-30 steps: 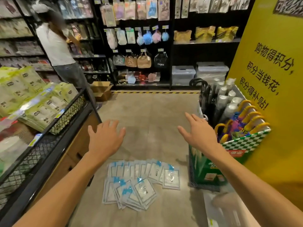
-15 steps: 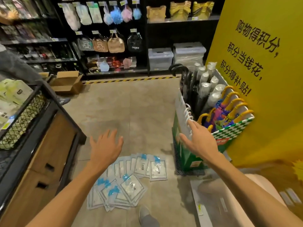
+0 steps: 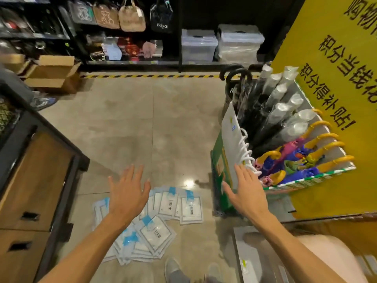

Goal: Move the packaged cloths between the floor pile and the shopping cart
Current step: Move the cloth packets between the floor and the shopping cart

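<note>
A pile of packaged cloths (image 3: 157, 231), flat clear packets with blue tabs, lies spread on the grey floor just ahead of my feet. My left hand (image 3: 127, 194) hovers over the pile's left part with fingers spread, holding nothing. My right hand (image 3: 244, 193) is stretched out palm down, fingers straight, in front of the green umbrella bin (image 3: 219, 166), also holding nothing. No shopping cart shows clearly; a pale box-like edge (image 3: 251, 260) sits at the lower right.
A wooden counter with drawers (image 3: 34, 184) stands on the left. The umbrella bin and a yellow sign pillar (image 3: 334, 82) close off the right. Cardboard boxes (image 3: 53, 73) and dark shelving (image 3: 130, 27) lie beyond the tiled floor. My shoe (image 3: 173, 270) is below the pile.
My view has tilted down and closer to the floor pile. Both hands have stayed spread and lowered towards the packets; the other person at the left shelves has left the view.
</note>
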Available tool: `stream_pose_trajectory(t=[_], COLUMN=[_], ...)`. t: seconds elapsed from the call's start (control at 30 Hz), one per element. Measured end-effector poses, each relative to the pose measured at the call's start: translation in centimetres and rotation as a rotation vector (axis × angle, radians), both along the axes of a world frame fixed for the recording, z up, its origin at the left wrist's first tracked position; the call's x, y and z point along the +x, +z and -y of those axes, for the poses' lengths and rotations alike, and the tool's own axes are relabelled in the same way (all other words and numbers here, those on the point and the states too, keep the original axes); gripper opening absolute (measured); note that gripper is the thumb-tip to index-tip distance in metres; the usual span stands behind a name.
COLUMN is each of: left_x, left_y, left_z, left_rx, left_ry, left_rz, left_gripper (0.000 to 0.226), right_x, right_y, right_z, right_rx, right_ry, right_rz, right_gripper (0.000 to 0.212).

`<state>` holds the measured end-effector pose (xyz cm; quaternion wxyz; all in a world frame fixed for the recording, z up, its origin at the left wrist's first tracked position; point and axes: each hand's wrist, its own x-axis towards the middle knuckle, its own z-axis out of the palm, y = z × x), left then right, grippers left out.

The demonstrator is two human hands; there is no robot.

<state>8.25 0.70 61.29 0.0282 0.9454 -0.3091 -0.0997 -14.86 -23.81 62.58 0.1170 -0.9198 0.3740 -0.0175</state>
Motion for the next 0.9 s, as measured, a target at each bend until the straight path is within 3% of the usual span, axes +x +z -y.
stream_pose_trajectory(t=[0.2,0.47,0.63,0.9], left_x=[3.0,3.8,4.7,5.7], left_y=[-9.2,-28.9,-42.1,-60.4], left_z=[2.9,5.7,6.5,5.8], left_rx=[0.048,0.104,0.167,0.308], left_ry=[0.020,0.082,0.061,0.078], left_rz=[-0.004,-0.147,-0.161,-0.209], left_gripper=[0.069,0.071,0.071,0.064], right_x=[3.1,6.4,7.2,5.7], right_y=[-10.5,-29.2,-41.1,-59.9], right_z=[3.7,8.0,8.6,8.1], right_rx=[0.061,0.173,0.196,0.260], right_ry=[0.027,0.060,0.105,0.120], right_rz=[-0.066,-0.177,-0.292,-0.409], right_gripper=[0.086,0.088,0.079,0.085])
